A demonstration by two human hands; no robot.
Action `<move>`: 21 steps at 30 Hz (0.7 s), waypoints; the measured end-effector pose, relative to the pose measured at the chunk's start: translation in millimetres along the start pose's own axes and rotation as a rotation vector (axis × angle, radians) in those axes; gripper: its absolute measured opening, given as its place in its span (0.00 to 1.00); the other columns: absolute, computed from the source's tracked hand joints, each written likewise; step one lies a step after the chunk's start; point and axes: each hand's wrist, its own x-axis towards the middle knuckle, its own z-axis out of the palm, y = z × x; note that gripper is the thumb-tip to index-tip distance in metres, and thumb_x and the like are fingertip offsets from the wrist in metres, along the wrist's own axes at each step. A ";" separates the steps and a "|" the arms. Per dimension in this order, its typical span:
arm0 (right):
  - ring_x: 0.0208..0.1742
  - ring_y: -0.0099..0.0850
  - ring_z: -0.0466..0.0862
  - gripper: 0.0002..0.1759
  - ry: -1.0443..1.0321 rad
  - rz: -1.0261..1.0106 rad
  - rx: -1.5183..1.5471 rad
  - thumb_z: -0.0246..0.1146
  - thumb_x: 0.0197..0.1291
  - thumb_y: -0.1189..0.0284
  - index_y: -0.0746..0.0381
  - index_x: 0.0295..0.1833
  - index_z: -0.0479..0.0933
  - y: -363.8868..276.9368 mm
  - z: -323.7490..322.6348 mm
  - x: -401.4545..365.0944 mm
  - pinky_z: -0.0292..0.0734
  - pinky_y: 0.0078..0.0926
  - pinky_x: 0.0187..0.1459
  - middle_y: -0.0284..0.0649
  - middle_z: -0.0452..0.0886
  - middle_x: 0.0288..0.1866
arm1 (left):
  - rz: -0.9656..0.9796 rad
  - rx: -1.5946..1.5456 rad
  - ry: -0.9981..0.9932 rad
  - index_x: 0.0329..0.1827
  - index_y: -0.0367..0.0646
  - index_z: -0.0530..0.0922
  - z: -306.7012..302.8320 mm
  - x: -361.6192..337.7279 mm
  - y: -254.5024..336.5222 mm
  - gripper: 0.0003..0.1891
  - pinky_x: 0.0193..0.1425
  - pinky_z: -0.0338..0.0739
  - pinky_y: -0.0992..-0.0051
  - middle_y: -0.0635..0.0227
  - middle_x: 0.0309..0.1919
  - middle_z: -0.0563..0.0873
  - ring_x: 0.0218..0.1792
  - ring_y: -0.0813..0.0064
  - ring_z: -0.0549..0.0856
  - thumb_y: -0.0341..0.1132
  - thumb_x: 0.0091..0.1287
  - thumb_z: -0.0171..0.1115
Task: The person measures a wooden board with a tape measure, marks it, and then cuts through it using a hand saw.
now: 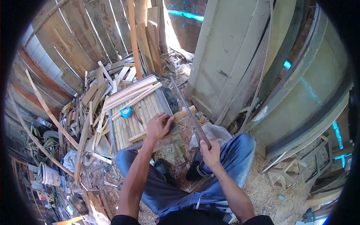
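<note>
My right hand [210, 153] is wrapped round the brown wooden handle of a long tool [183, 99]. Its narrow grey blade points up and away from me, toward the far side of the work surface. My left hand [159, 126] has its fingers curled down over a pale wooden strip [183, 112], which runs slantwise under it and sticks out past the right edge of a slatted wooden panel [122, 131]. On the panel lie a blue tape measure [126, 111] and several long wooden strips [131, 93]. A small dark, thin item [138, 117] lies beside the tape measure.
Offcuts [97, 90] are heaped behind and left of the panel. Large grey boards [225, 56] lean at the right. A clear plastic bag [215, 134] lies near my right knee. A white bucket [49, 175] stands far left. Wood shavings cover the floor [258, 176].
</note>
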 end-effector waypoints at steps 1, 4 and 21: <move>0.17 0.24 0.69 0.23 0.006 0.000 -0.005 0.61 0.65 0.62 0.70 0.25 0.76 -2.1 -0.2 4.6 0.65 0.33 0.23 0.37 0.71 0.13 | -0.003 0.008 -0.014 0.34 0.39 0.82 1.6 1.4 1.5 0.15 0.38 0.77 0.60 0.59 0.29 0.81 0.33 0.54 0.83 0.44 0.70 0.60; 0.17 0.26 0.69 0.23 0.000 -0.038 -0.211 0.61 0.65 0.60 0.70 0.26 0.77 -5.5 -2.5 9.5 0.65 0.35 0.24 0.40 0.70 0.13 | -0.073 0.038 -0.062 0.34 0.40 0.80 1.6 -1.3 6.2 0.16 0.39 0.77 0.60 0.59 0.30 0.80 0.35 0.54 0.83 0.46 0.70 0.60; 0.15 0.20 0.70 0.24 -0.110 0.003 -0.229 0.59 0.69 0.61 0.65 0.23 0.74 17.0 -31.1 -4.1 0.64 0.25 0.19 0.30 0.72 0.15 | -0.003 0.155 0.020 0.43 0.42 0.78 15.1 -25.6 2.6 0.15 0.52 0.73 0.59 0.59 0.40 0.82 0.45 0.53 0.79 0.45 0.64 0.66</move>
